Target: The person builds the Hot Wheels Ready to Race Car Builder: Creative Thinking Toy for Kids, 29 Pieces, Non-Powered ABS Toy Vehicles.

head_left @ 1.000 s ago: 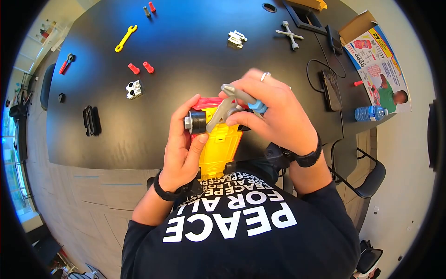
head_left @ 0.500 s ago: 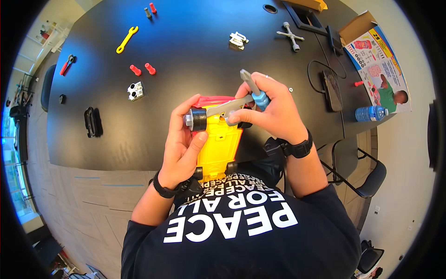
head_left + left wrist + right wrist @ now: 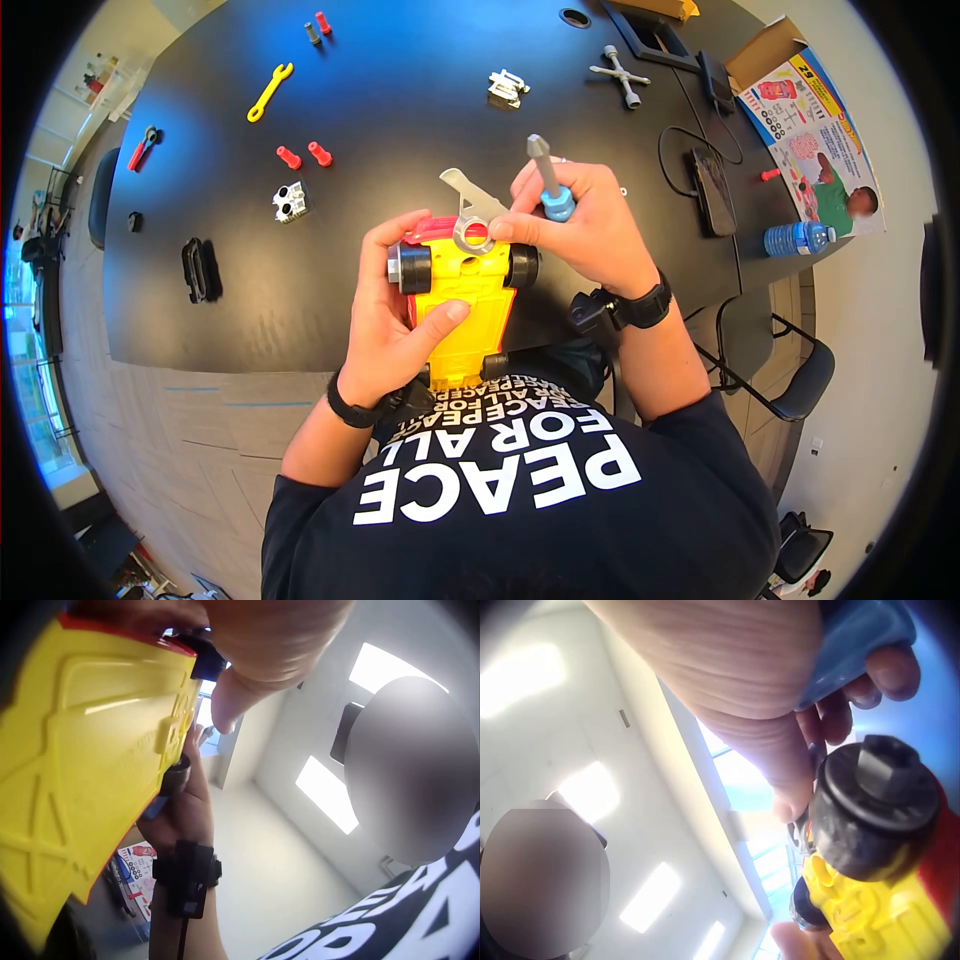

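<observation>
In the head view, my left hand (image 3: 385,335) holds a toy car (image 3: 465,325) with its yellow underside up. The fingers wrap the red side and the thumb lies across the yellow base. Black wheels sit at its corners; the far left one (image 3: 411,268) carries a grey hex nut. My right hand (image 3: 595,225) grips a screwdriver (image 3: 543,160) with a blue handle, its grey tip pointing away from the body. Between thumb and fingers that hand also pinches a flat grey piece (image 3: 461,187) with a ring, which overlaps the car's far end.
On the black table (image 3: 400,120) lie a yellow wrench (image 3: 268,93), red bolts (image 3: 320,154), a silver engine block (image 3: 290,202), a silver part (image 3: 508,87), a cross-shaped lug wrench (image 3: 622,76) and a black part (image 3: 194,270). A phone (image 3: 712,190), bottle (image 3: 795,239) and printed box (image 3: 800,130) stand right.
The flat grey piece has come away from the left wheel and turned, its arm now beyond the car's far edge. The screwdriver tip has swung away from the body. My left thumb has shifted onto the base.
</observation>
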Available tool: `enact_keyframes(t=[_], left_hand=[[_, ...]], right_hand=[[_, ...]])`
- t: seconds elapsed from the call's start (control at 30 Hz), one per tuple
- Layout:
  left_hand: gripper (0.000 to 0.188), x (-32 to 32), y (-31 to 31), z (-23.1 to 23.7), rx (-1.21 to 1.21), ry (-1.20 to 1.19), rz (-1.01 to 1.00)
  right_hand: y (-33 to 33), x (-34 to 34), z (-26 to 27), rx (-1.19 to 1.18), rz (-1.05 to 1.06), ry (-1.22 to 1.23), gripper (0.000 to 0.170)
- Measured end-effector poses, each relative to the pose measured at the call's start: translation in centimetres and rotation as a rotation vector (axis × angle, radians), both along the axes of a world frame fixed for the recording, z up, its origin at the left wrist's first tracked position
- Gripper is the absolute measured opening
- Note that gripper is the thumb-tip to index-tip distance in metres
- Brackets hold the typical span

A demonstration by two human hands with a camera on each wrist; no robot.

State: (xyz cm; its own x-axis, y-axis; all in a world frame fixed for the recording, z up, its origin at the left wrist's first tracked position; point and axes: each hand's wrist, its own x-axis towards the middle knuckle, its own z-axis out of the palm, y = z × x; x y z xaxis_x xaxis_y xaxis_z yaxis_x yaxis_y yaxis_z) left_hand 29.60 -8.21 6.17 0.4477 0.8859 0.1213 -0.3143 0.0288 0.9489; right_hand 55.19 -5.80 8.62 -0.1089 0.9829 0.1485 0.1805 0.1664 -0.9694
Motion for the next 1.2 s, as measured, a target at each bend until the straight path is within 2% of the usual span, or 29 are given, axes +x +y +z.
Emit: enact_keyframes(t=[0.1, 0.17, 0.2, 0.27, 0.33, 0.4, 0.5, 0.57, 0.7, 0.77, 0.9, 0.97, 1.03, 1.1, 1.17, 1.2], left_hand=[[0.072, 0.4, -0.2, -0.2, -0.031, 0.049, 0.038], [0.068, 0.6, -0.2, -0.4, -0.026, 0.11, 0.037], [0.063, 0.8, -0.1, -0.2, -0.024, 0.1, 0.051], [0.06, 1.2, 0.0, -0.1, -0.031, 0.092, 0.042], [0.057, 1.3, 0.1, -0.1, -0.04, 0.083, 0.035], [0.05, 1.2, 0.5, -0.4, 0.03, 0.238, 0.104], [0.045, 1.1, 0.7, -0.9, -0.034, 0.192, 0.105], [0.044, 0.8, 0.8, -0.6, -0.043, 0.191, 0.1], [0.044, 0.3, 0.9, -0.5, -0.062, 0.164, 0.07], [0.045, 0.1, 1.1, -0.6, -0.089, 0.18, 0.041], [0.048, -0.1, 1.0, -0.4, -0.054, 0.212, 0.013], [0.049, -0.5, 0.5, 0.2, -0.03, 0.186, 0.054], [0.055, -1.7, 0.1, 0.0, 0.05, 0.164, 0.157], [0.06, -3.6, 0.0, -0.7, 0.073, 0.059, 0.297], [0.06, -4.7, 0.3, -0.4, 0.099, -0.052, 0.423], [0.059, -5.1, 0.3, -0.9, 0.118, -0.077, 0.508]], right_hand=[[0.1, -0.3, 1.0, 0.048, 0.048, -0.036, 0.033], [0.5, 0.4, 2.3, 0.147, 0.158, -0.27, 0.038], [0.6, 0.6, 3.3, 0.146, 0.155, -0.268, 0.038], [0.8, 1.0, 5.3, -0.072, 0.212, -0.558, 0.045], [0.9, 0.6, 5.5, -0.003, 0.18, -0.595, 0.046], [0.9, 0.2, 5.4, 0.068, 0.154, -0.634, 0.047], [0.6, -0.3, 4.1, 0.161, 0.047, -0.631, 0.048], [0.6, -0.4, 3.1, 0.159, 0.07, -0.469, 0.041], [-0.1, -0.4, 0.9, 0.216, 0.095, -0.348, 0.035], [-0.2, -0.6, -1.2, 0.328, 0.107, -0.191, 0.032], [-1.4, -1.7, -2.1, 0.368, 0.017, -0.141, 0.031], [-2.3, -1.6, -2.2, 0.061, -0.129, 0.155, 0.029], [-2.7, 0.3, -3.6, -0.005, -0.207, 0.156, 0.026], [-2.5, 3.0, -6.0, 0.267, -0.429, -0.492, 0.028], [-3.1, 5.5, -8.1, 0.244, -0.536, -0.801, 0.033], [-3.6, 6.4, -8.5, 0.063, -0.527, -0.87, 0.037]])
